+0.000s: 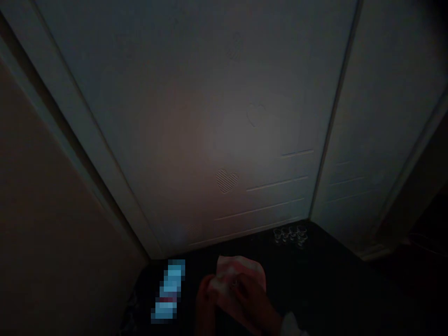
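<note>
A pink-and-white cloth is bunched between my two hands, above a dark surface. My left hand is closed around its left edge. From the right, my right hand lies over the cloth, its fingers bent and pressed into the folds. By those fingertips a small pale ring shape shows, perhaps the rim of a little glass; it is too dark to be sure. Shadow and cloth hide most of the fingers. Farther back on the right, several small clear glasses stand close together.
A lit, pixelated oblong, like a screen, is left of my hands on the dark surface. Behind rises a pale panel with embossed hearts and lines. A brownish wall borders the left. The room is dim.
</note>
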